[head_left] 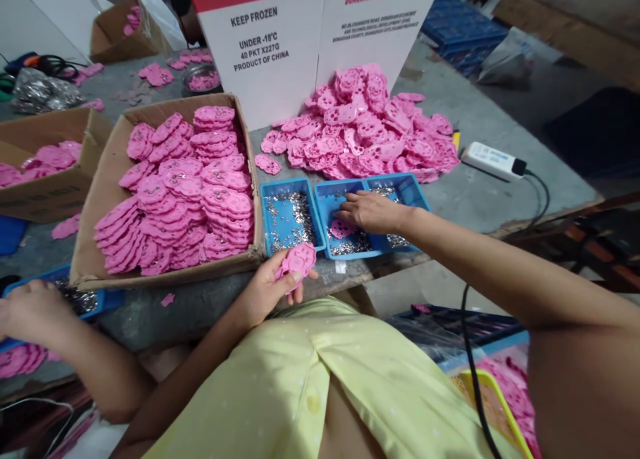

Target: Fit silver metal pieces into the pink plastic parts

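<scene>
Pink piece [301,258], seemingly lengthwise forward-right

A single camera worn on the person's head looks forward and steeply down. Nearest the lens, the pale yellow buttoned cloth top [280,379] fills the bottom middle. A little farther off, the bare left hand [267,282] and bare right hand [370,211] fall near the centre, as does a row of three small blue plastic trays [275,212]. Beyond, the tall white cardboard carton with a red band [270,82] is cropped by the top edge, and the flat grey tabletop [540,146] recedes rightward. The dim far corners look soft, perhaps from a wide lens.
</scene>
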